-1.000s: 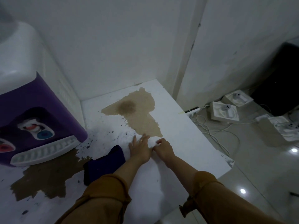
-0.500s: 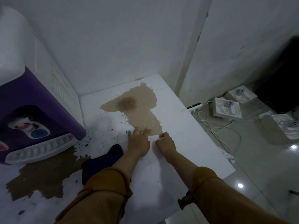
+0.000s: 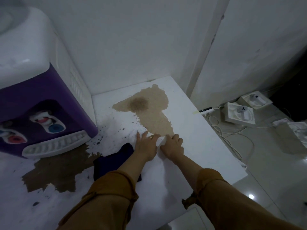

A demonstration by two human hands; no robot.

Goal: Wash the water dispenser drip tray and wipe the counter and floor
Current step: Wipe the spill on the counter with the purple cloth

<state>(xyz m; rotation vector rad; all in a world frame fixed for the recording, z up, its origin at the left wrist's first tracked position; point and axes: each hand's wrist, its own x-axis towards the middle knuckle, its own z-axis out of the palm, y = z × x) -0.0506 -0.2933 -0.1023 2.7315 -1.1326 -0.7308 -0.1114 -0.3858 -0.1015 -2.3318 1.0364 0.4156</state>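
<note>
We press a white wipe [image 3: 160, 141] to the counter [image 3: 196, 146] at the near tip of the tan spill [image 3: 152, 112]; left hand [image 3: 146, 146] flat with splayed fingers, right hand [image 3: 172, 146] curled, pinching its edge. Better to push firmly, gathering liquid inward. We count two spills, one navy cloth [image 3: 113, 161], and one drip tray [image 3: 54, 144] seated under the dispenser [image 3: 33, 90].

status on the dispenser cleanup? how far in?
Done: nothing clearly finished. In hand: left hand and right hand press flat on the white counter at the near edge of the tan spill. Left: that spill, the darker puddle under the drip tray, still in the dispenser, and the floor. The dark cloth lies unused.
</note>
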